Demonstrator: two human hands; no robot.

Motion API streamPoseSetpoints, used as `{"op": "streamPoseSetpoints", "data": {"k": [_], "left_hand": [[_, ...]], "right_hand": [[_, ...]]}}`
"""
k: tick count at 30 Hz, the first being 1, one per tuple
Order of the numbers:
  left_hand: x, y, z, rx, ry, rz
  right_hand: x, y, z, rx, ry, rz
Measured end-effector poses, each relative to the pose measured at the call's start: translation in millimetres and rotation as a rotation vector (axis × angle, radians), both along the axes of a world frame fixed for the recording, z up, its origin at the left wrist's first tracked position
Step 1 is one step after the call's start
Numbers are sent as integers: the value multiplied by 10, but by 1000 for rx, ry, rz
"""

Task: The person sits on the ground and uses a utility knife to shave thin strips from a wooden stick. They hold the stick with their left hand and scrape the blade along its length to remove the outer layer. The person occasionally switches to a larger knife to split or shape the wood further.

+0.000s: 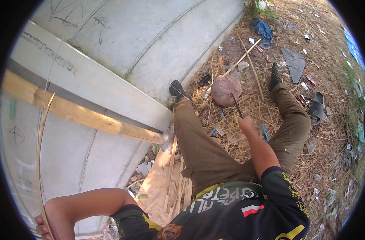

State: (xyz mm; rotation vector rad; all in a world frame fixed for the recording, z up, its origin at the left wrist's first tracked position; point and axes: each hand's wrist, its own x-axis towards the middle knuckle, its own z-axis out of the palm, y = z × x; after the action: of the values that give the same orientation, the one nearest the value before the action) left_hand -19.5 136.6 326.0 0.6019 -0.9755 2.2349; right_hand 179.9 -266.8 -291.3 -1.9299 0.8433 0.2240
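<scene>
My left hand (pixel 45 227), low at the left edge, is closed around a long, thin bamboo strip (pixel 39 160). The strip stands up beside the wall and bends over near its upper end. Between my spread legs, my right hand (pixel 246 124) grips a knife (pixel 236 105) with a narrow dark blade. Its tip overlaps the near face of a round, reddish-brown block (pixel 227 91) on the ground; whether it touches, I cannot tell. Most of the knife's handle is hidden in my fist.
A thick bamboo pole (pixel 82 116) and a white beam (pixel 90 72) lean along the grey wall (pixel 150 28) at left. Split bamboo pieces (pixel 172 176) lie beside my left thigh. Straw and litter cover the ground, with a grey sandal (pixel 317 108) and blue plastic (pixel 263 30).
</scene>
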Motion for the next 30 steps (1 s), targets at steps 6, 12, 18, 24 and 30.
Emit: {"op": "streamPoseSetpoints", "data": {"k": [6,12,18,24,30], "left_hand": [[572,-623,-888,-283,142,181],[1222,-1069,-1971,-391,629,-174],[2011,-1803,-2882,-236,803,-215],[2139,-1993,-3284,100,1145,-273],[1869,-2030,-2719,67,1237,-467]], "right_hand": [[387,-183,667,468,-377,-472],[-69,-240,1788,899,-668,-501],[-172,-359,1478,823,-575,-582],[-43,-440,1212,855,-442,-723],[-24,-295,1257,798,-487,-554]]}}
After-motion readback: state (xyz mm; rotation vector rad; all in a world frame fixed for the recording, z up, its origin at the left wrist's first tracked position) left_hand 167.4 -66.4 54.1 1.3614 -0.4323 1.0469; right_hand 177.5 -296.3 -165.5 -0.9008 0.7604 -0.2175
